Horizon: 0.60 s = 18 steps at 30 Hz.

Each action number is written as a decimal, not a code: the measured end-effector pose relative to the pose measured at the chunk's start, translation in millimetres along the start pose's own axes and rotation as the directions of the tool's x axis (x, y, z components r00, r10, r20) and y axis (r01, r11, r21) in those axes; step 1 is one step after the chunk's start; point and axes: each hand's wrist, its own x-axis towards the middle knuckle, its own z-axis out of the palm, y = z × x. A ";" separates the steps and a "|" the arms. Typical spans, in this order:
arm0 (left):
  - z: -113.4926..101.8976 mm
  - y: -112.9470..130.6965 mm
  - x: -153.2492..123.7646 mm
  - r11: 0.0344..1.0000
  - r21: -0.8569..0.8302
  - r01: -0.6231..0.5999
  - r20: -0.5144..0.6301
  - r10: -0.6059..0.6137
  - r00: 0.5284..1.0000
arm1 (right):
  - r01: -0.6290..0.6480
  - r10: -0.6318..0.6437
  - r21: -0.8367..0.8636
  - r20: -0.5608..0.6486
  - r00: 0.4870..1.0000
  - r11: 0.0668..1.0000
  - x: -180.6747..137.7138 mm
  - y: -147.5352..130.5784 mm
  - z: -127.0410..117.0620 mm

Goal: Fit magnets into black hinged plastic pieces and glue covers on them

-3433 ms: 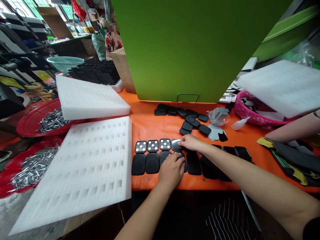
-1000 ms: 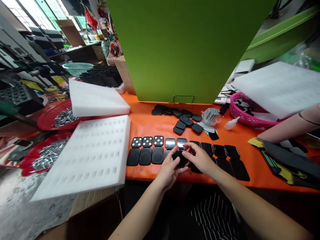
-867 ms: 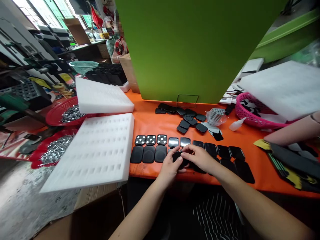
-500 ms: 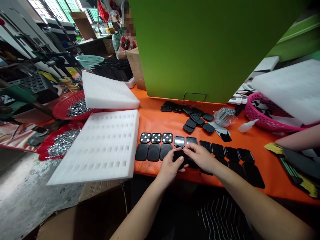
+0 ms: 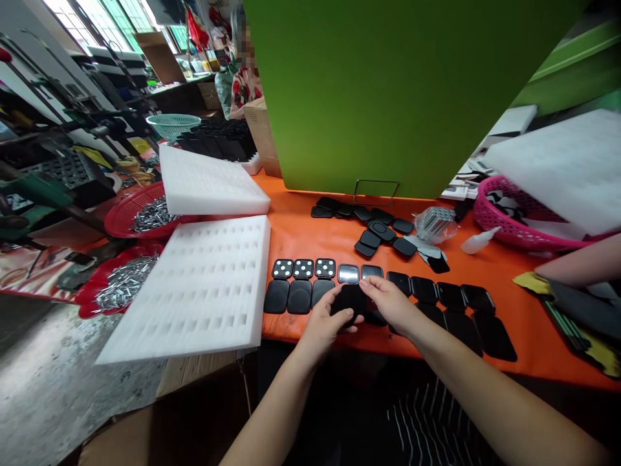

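A black square plate with rounded corners (image 5: pixel 350 299) is in my left hand (image 5: pixel 324 323), with the thumb across its lower part and the fingers behind. My right hand (image 5: pixel 388 301) has its thumb and fingertips at the plate's upper right edge. Around my hands runs a row of opened two-part black pieces. At the left end, the upper parts bear white dots (image 5: pixel 303 268) above plain black lower parts (image 5: pixel 299 296). Behind my hands are two shiny grey upper parts (image 5: pixel 348 274). Darker opened pieces (image 5: pixel 451 298) continue to the right, partly hidden by my right arm.
A white foam block with slots (image 5: pixel 208 285) stands left, beside red baskets (image 5: pixel 92 294) of metal pins. Loose black pads (image 5: pixel 381 230), a bag of metal parts (image 5: pixel 436 226) and a small bottle (image 5: pixel 480 241) lie behind. A green panel (image 5: pixel 388 97) rises at the back; another person's forearm (image 5: pixel 582 262) is at right.
The plate in my hands has turned to show more of its dark face. My right fingertips have shifted slightly right and up along its edge.
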 end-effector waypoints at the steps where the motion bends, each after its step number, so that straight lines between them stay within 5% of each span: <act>1: 1.1 0.4 0.4 1.000 0.014 0.004 -0.031 -0.003 1.000 | 0.007 -0.006 0.019 -0.008 1.000 1.000 -0.4 0.4 0.9; 8: 5.5 -2.2 -0.6 0.987 0.159 0.033 -0.093 -0.018 0.995 | 0.093 -0.091 -0.227 0.022 0.996 0.970 -3.3 -2.9 -3.9; 18: 7.8 -4.8 2.4 0.995 0.091 0.043 -0.122 -0.032 0.992 | 0.031 -0.031 -0.001 -0.107 0.994 1.000 -1.1 7.3 -1.5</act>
